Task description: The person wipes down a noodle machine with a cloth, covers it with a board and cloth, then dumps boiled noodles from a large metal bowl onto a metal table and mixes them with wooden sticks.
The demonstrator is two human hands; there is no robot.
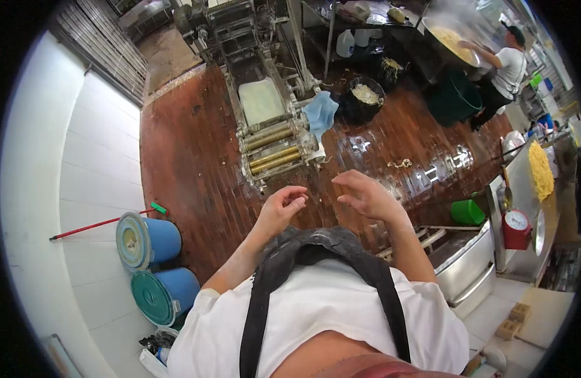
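Observation:
My left hand (282,210) is raised in front of the dark apron, its fingers curved and apart with nothing in them. To its right, my right hand (366,195) hovers with fingers spread and bent inward, also empty. A gap separates the two hands, and neither touches anything. Beyond them stands a machine with brass-coloured rollers (275,160) and a pale sheet of dough (261,101) lying on its bed. A light blue cloth (320,114) hangs at the machine's right side.
Two lidded blue buckets (163,240) stand by the left wall near a red pole (95,227). At right are a green bucket (468,212), a red scale (516,230) and a metal counter (522,183). A person (506,72) works at a steaming vat (451,44).

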